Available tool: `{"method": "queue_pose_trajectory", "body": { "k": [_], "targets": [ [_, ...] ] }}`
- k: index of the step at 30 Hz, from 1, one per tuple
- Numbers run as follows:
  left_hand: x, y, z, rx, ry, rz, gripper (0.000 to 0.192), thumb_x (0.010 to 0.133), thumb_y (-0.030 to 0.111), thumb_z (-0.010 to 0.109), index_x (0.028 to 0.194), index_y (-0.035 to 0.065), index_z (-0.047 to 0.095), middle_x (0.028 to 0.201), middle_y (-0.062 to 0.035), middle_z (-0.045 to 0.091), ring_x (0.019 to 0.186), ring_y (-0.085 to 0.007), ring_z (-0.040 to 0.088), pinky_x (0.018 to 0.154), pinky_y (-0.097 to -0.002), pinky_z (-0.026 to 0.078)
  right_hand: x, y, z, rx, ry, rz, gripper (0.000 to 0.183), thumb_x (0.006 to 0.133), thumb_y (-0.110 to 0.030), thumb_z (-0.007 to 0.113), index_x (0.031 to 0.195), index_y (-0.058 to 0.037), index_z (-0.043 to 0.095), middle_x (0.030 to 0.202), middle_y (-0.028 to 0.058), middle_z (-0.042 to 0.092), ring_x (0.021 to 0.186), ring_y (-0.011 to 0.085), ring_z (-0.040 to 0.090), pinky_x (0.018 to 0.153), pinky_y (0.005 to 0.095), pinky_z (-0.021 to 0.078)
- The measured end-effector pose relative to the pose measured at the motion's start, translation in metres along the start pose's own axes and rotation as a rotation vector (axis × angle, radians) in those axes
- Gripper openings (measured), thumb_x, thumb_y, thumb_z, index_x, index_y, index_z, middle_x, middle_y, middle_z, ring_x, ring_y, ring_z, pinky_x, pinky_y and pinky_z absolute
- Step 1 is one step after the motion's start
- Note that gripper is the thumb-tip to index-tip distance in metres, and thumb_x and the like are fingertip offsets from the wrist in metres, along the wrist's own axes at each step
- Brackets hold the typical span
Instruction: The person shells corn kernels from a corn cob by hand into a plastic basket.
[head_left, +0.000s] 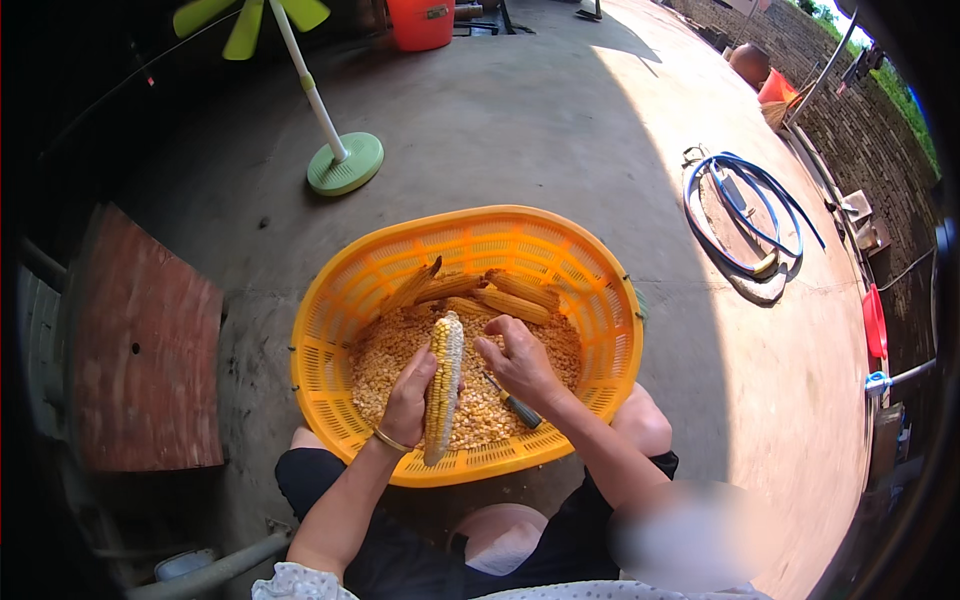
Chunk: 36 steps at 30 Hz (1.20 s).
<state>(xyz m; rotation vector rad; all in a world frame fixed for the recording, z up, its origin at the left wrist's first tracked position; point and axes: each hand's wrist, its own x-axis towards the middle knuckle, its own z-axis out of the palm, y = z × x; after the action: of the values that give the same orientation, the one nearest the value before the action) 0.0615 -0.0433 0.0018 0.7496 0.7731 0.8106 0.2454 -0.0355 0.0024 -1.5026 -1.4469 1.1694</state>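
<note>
My left hand (409, 390) grips a partly shelled corn cob (445, 382), held upright and slightly tilted above a yellow plastic basket (480, 472). Yellow kernels cover the cob's left side, while its right side shows pale, bare cob. Just right of the cob, my right hand (519, 361) hovers with curled fingers, apart from it; whether anything small is inside those fingers is hidden. Loose corn kernels (480, 424) fill the basket's bottom. Several unshelled corn cobs (517, 300) lie at its far end. A screwdriver (519, 411) with a dark handle rests on the kernels below my right hand.
The basket stands between my knees on a concrete floor (510, 142). Beyond it are a green fan's round base (346, 161) and a red bucket (421, 26). A reddish wooden board (150, 352) is at left. Coiled blue hose (750, 202) lies in sunlight at right.
</note>
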Motion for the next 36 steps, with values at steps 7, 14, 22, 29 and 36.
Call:
{"method": "queue_pose_trajectory", "body": {
  "k": [7, 14, 22, 29, 36],
  "targets": [
    [0.005, -0.021, -0.006, 0.454, 0.186, 0.257, 0.054, 0.098, 0.03, 0.044, 0.137, -0.0041, 0.03, 0.115, -0.0101, 0.053, 0.099, -0.0128, 0.052, 0.083, -0.025, 0.044, -0.013, -0.002, 0.035, 0.153, -0.232, 0.226, 0.038, 0.096, -0.036, 0.049, 0.086, 0.0, 0.055, 0.066, 0.005, 0.056, 0.054, 0.0107, 0.055, 0.048, 0.0252, 0.0453],
    [0.001, -0.028, 0.009, 0.468, 0.309, 0.392, 0.053, 0.1, 0.029, 0.039, 0.139, -0.0048, 0.027, 0.118, -0.013, 0.053, 0.105, -0.0177, 0.052, 0.09, -0.0278, 0.042, -0.021, 0.004, 0.056, -0.131, 0.168, -0.178, 0.031, 0.096, -0.026, 0.045, 0.083, 0.0001, 0.054, 0.063, 0.0204, 0.054, 0.057, 0.0394, 0.054, 0.053, 0.0439, 0.0428],
    [0.002, -0.025, 0.012, 0.42, 0.33, 0.391, 0.05, 0.1, 0.029, 0.039, 0.137, -0.0034, 0.032, 0.113, -0.0107, 0.054, 0.1, -0.015, 0.053, 0.085, -0.0263, 0.043, -0.013, 0.015, 0.061, -0.076, 0.257, -0.153, 0.028, 0.095, -0.022, 0.045, 0.08, 0.0, 0.053, 0.06, 0.0209, 0.051, 0.051, 0.0366, 0.052, 0.051, 0.0435, 0.0404],
    [0.006, -0.017, -0.001, 0.325, 0.332, 0.344, 0.042, 0.1, 0.028, 0.039, 0.13, -0.0003, 0.041, 0.098, -0.0037, 0.055, 0.082, -0.0078, 0.051, 0.072, -0.0224, 0.043, -0.012, -0.009, 0.045, 0.293, 0.018, 0.098, 0.028, 0.097, -0.023, 0.046, 0.085, 0.0016, 0.055, 0.062, 0.0093, 0.058, 0.045, 0.0142, 0.053, 0.044, 0.0289, 0.0438],
    [0.006, -0.006, 0.003, 0.574, 0.244, 0.371, 0.044, 0.096, 0.033, 0.047, 0.122, -0.0024, 0.046, 0.094, -0.0088, 0.058, 0.086, -0.0155, 0.055, 0.075, -0.0294, 0.045, -0.016, -0.017, 0.022, 0.214, -0.266, 0.082, 0.03, 0.092, -0.023, 0.047, 0.088, 0.0051, 0.057, 0.067, 0.0097, 0.061, 0.048, 0.0153, 0.058, 0.047, 0.0285, 0.0474]
  ]
}}
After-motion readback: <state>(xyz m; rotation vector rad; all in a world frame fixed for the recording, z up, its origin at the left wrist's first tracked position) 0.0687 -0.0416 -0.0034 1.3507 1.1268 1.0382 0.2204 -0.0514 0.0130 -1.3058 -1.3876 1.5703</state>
